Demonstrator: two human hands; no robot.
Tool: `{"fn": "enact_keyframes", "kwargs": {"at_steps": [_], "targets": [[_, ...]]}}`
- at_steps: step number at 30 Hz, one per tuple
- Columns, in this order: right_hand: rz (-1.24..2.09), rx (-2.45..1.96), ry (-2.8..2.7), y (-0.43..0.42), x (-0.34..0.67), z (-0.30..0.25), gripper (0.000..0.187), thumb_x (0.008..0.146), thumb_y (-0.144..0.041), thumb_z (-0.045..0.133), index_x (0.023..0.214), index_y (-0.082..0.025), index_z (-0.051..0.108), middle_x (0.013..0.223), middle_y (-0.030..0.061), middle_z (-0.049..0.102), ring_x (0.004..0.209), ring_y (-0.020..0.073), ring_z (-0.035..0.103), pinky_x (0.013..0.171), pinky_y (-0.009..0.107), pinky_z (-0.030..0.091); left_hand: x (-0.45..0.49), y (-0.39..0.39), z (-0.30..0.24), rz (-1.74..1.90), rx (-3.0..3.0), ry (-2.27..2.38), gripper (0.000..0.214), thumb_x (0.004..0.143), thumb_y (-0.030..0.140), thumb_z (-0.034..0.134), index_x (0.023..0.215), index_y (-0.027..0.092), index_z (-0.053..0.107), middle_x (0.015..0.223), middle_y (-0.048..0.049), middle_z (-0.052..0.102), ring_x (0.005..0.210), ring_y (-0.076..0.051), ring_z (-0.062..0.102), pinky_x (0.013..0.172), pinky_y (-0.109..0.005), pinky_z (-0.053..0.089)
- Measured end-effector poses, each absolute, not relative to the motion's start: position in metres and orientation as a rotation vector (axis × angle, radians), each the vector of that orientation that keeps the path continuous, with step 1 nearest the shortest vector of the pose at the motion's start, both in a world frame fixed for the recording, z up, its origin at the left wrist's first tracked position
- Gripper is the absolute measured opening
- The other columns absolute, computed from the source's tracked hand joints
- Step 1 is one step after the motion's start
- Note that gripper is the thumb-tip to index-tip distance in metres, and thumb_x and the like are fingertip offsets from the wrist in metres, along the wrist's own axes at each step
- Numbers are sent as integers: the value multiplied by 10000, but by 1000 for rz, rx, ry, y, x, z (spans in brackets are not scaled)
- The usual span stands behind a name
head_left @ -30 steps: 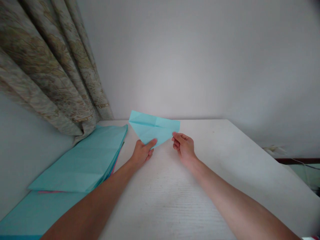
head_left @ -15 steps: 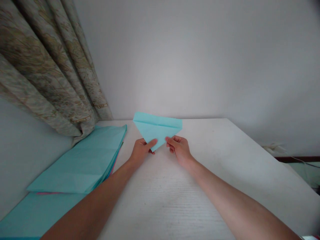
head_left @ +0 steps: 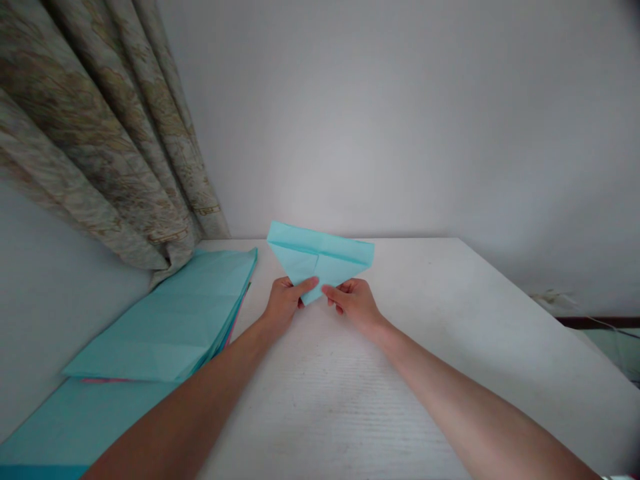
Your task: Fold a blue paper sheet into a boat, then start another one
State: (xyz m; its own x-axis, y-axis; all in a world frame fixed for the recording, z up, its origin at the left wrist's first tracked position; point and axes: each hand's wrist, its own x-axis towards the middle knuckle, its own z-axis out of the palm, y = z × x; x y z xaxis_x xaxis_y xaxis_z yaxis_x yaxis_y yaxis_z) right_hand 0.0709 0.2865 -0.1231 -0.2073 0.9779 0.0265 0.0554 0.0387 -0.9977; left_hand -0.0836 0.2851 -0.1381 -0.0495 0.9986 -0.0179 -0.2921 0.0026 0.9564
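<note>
A light blue sheet of paper folded into a downward-pointing triangle is held up a little above the white table. My left hand pinches its lower left edge with thumb on top. My right hand pinches the lower tip from the right, thumb close to the left thumb. Both hands are closed on the paper.
A stack of light blue paper sheets with a pink edge showing lies on the left of the table. A patterned curtain hangs at the left against the grey wall. The table's right edge runs diagonally at the right.
My right hand has slid left along the paper's edge toward the left hand and now pinches near the tip. The paper has tilted slightly.
</note>
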Motion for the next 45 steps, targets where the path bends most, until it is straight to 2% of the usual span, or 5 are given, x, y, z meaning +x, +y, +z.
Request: {"fn": "enact_keyframes", "kwargs": {"at_steps": [8,15,29,36,45], "targets": [[1305,-1136,-1575,289,75,-127,328,672,-415,668,489,-159,574,432,-10,506,360,71,352,380,233,223,-84,284,-136,1374,864,988,322,578,317,787,788,97,682,637,-52,649,605,-160,585,531,-260,440],[1402,-1108,-1745,277,65,-125,266,707,-355,632,540,-149,623,402,-41,439,377,58,298,398,230,181,-75,276,-123,1358,775,863,310,567,323,791,735,97,660,692,-62,672,537,-145,574,508,-274,458],[1387,-1126,-1602,281,68,-127,186,662,-295,636,550,-161,573,468,-29,513,364,58,347,377,220,230,-86,283,-139,1269,1085,985,238,614,339,760,627,123,660,598,-36,657,512,-146,574,501,-256,457],[1404,-1080,-1388,287,74,-126,220,612,-319,693,527,-159,569,523,-2,573,383,69,404,379,218,289,-86,281,-130,1248,1107,1013,223,602,320,764,662,119,689,649,-52,684,533,-147,577,480,-245,455],[1299,-1034,-1093,306,94,-117,227,576,-311,731,498,-162,579,506,3,556,398,70,348,384,237,286,-87,283,-136,1245,1106,1051,225,588,311,774,628,110,682,629,-65,669,494,-142,559,466,-257,466]]}}
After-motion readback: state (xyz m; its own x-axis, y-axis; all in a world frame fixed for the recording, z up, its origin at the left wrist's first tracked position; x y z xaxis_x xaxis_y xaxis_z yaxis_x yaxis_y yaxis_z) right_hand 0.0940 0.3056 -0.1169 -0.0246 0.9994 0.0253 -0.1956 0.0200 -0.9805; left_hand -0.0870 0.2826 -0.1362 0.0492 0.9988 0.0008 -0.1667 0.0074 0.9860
